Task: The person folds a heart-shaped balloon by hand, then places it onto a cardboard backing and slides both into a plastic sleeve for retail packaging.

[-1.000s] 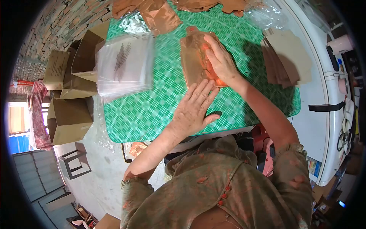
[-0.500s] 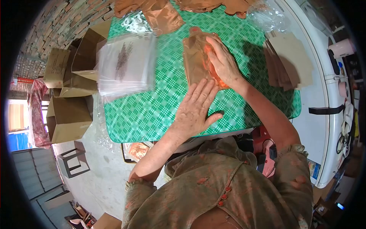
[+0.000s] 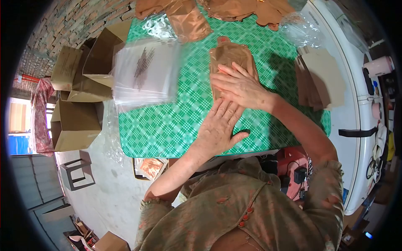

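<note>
A flat, shiny brown plastic packet (image 3: 231, 53) with a rounded tab at its top lies on the green checked tablecloth (image 3: 192, 121). My right hand (image 3: 243, 88) rests flat across the packet's middle, fingers spread and pointing up and left. At the lower end, my left hand (image 3: 218, 127) is stretched out flat, its fingertips close to or just under the edge of my right hand. A dark band wraps the tip of my left thumb. Neither hand grips anything. Both hands cover the packet's lower part.
Left of the packet lies a stack of clear plastic bags (image 3: 144, 73). Brown bagged pieces (image 3: 190, 21) and a white tangle (image 3: 159, 26) are at the back. Brown card sheets (image 3: 328, 79) and crumpled clear plastic (image 3: 299, 29) lie right. Open cardboard boxes (image 3: 77, 125) stand left.
My right hand has slid left and down from the packet's right side onto its middle. The left hand stays flat at the lower end. The whole view has shifted slightly.
</note>
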`<state>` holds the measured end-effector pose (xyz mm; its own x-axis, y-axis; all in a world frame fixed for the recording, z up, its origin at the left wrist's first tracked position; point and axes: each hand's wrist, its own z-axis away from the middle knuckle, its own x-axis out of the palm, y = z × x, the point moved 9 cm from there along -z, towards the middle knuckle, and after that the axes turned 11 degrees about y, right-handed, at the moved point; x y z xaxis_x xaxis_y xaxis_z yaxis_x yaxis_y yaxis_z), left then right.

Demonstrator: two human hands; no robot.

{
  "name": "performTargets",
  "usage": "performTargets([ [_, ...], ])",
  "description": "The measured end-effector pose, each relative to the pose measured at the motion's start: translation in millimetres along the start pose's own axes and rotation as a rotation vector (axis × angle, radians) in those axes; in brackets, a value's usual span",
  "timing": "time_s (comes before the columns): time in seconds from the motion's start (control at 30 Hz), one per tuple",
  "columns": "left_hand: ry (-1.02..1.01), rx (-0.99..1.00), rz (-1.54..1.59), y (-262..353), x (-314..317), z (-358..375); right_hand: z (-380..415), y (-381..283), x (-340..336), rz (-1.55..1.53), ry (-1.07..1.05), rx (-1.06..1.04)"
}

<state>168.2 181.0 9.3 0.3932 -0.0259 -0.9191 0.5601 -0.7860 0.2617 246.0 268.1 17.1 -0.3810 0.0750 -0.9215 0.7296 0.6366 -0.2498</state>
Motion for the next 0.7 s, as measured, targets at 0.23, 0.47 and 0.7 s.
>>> performTargets([
  [0.23, 0.056, 0.005, 0.052, 1.4, -8.1, -1.6, -16.0, 27.6, 5.9, 0.156, 0.002, -0.141],
  [0.47, 0.068, 0.007, 0.057, 1.3, -8.0, -0.7, -53.5, 92.1, -17.5, 0.538, 0.217, -0.056],
  [0.7, 0.072, -0.003, 0.066, 0.7, -8.6, -0.7, -42.9, 12.9, -25.4, 0.353, 0.070, -0.242],
])
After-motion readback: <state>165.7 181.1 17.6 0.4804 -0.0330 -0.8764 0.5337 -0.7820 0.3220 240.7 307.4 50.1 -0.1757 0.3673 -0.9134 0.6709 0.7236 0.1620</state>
